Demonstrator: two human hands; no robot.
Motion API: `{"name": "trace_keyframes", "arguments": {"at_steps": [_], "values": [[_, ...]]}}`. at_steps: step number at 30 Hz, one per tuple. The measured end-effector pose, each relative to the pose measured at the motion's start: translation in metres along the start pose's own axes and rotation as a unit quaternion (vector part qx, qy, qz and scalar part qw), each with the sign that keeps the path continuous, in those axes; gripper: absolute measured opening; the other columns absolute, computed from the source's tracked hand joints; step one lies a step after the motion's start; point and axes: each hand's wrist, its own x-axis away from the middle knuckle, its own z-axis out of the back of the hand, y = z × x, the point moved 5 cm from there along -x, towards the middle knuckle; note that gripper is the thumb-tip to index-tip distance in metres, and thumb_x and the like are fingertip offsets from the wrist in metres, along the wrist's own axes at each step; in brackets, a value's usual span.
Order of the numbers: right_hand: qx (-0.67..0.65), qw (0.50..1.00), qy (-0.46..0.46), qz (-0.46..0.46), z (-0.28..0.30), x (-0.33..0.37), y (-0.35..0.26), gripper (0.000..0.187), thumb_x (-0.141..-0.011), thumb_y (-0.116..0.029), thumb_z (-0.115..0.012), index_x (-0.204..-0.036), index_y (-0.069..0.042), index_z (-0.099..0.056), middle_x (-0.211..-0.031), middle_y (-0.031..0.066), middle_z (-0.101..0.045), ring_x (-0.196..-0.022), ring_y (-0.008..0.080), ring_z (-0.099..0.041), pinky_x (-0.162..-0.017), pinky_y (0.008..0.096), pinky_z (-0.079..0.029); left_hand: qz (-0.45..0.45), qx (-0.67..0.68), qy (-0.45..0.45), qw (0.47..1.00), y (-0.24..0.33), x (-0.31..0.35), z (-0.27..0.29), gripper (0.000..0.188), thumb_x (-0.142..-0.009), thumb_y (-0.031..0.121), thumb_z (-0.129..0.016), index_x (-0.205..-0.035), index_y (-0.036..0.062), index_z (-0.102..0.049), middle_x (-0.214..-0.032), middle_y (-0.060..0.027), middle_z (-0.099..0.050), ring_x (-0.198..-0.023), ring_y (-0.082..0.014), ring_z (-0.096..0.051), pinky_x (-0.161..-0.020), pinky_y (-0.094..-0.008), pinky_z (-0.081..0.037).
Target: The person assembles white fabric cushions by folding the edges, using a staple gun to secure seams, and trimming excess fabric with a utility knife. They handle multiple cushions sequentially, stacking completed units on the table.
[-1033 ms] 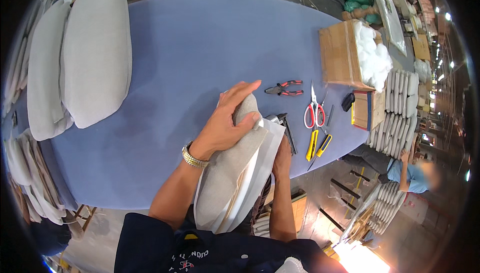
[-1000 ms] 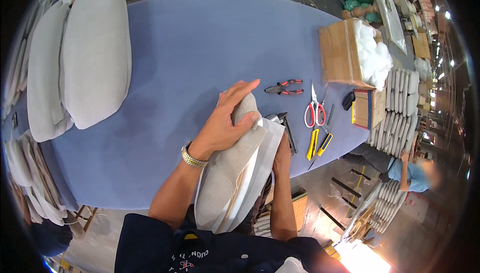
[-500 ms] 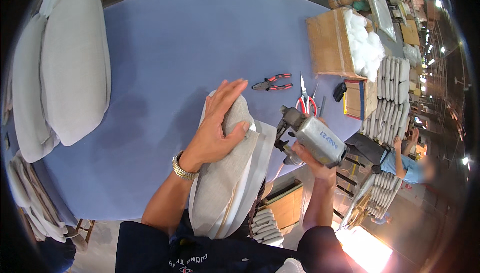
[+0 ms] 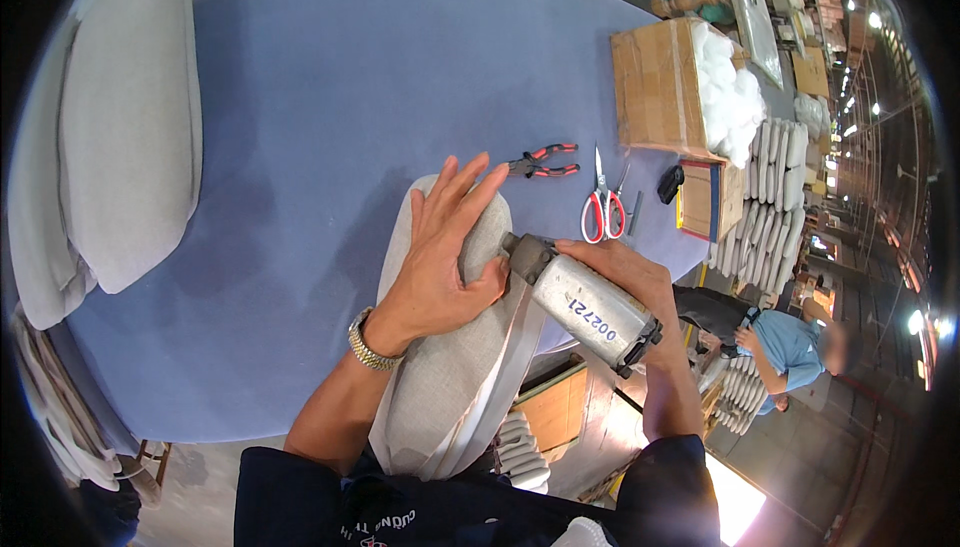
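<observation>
Grey woven-fabric cushion (image 4: 450, 372) lies beneath the left hand (image 4: 432, 267), its fingers spread apart; the right hand (image 4: 640, 282) has fingers clamped around a silver, block-bodied metal tool (image 4: 590, 309), beside the left thumb. Red-and-black-handled pliers (image 4: 553, 169) lie just beyond the left fingertips.

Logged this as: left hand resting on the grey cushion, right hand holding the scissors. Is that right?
Not quite: the right hand holds a silver tool, not the scissors, which lie on the blue table, as the head view shows. The left hand does rest on the grey cushion.
</observation>
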Motion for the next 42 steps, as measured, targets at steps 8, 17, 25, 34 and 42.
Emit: {"name": "trace_keyframes", "arguments": {"at_steps": [8, 17, 25, 34, 42], "values": [[-0.006, 0.997, -0.074, 0.003, 0.006, -0.010, -0.002, 0.078, -0.070, -0.016, -0.083, -0.144, -0.005, -0.059, -0.116, 0.0140, -0.069, -0.098, 0.0318, -0.069, -0.088, 0.0371, -0.053, 0.009, -0.010, -0.015, 1.000, -0.001, -0.002, 0.001, 0.095, -0.074, 0.012, -0.066, -0.162, 0.0189, -0.032, -0.167, -0.0158, -0.027, -0.158, -0.0428, -0.009, -0.121, -0.0683, -0.001], [0.026, 0.995, -0.090, -0.038, 0.011, -0.010, -0.015, 0.069, -0.074, -0.021, -0.079, -0.139, -0.006, -0.062, -0.112, 0.0150, -0.070, -0.097, 0.0327, -0.070, -0.085, 0.0368, -0.054, 0.012, -0.014, -0.023, 1.000, -0.001, -0.004, -0.002, 0.096, -0.073, 0.014, -0.066, -0.163, 0.0197, -0.031, -0.168, -0.0156, -0.025, -0.158, -0.0434, -0.007, -0.120, -0.0705, 0.000], [0.029, 0.990, -0.132, -0.029, 0.014, -0.023, -0.001, 0.080, -0.068, -0.019, -0.082, -0.144, -0.011, -0.058, -0.128, 0.0138, -0.068, -0.110, 0.0357, -0.068, -0.093, 0.0410, -0.055, -0.005, 0.010, -0.126, 0.992, -0.009, -0.017, 0.016, 0.062, -0.098, 0.027, -0.054, -0.157, 0.0133, -0.042, -0.163, -0.0151, -0.037, -0.157, -0.0363, -0.020, -0.123, -0.0646, -0.007], [0.099, 0.978, -0.178, -0.031, 0.013, -0.027, -0.008, 0.078, -0.070, -0.020, -0.082, -0.144, -0.012, -0.057, -0.119, 0.0118, -0.068, -0.103, 0.0342, -0.069, -0.084, 0.0403, -0.057, -0.032, 0.029, -0.171, 0.984, -0.021, -0.076, 0.003, 0.052, -0.108, 0.038, -0.044, -0.083, 0.0043, -0.075, -0.068, -0.0173, -0.063, -0.064, -0.0309, -0.060, -0.067, -0.0438, -0.047], [0.063, 0.985, -0.163, 0.013, 0.012, -0.040, 0.004, 0.082, -0.069, -0.021, -0.082, -0.145, -0.010, -0.054, -0.118, 0.0123, -0.068, -0.103, 0.0350, -0.068, -0.083, 0.0419, -0.057, 0.028, 0.026, -0.168, 0.985, -0.033, -0.084, -0.003, 0.058, -0.105, 0.039, -0.047, -0.068, -0.0004, -0.068, -0.057, -0.0206, -0.056, -0.054, -0.0384, -0.055, -0.057, -0.0461, -0.043]]}}
